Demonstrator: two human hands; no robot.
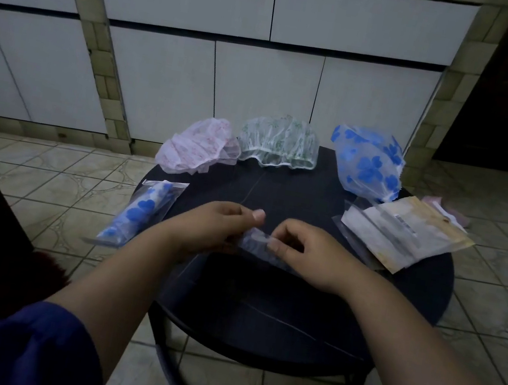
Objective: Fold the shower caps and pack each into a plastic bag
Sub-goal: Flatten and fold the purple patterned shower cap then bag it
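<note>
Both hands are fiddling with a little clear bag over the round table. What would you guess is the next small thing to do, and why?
Probably part the mouth of the clear plastic bag. The left hand and the right hand both pinch its near end, and it looks flat and empty. Three shower caps, pink, green and blue-flowered, lie unfolded at the back; one packed cap lies at the left.

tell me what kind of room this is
Likely a home kitchen or utility area: white cabinet doors set in tiled masonry, a tiled floor, and a small round black table used as a workspace.
</note>
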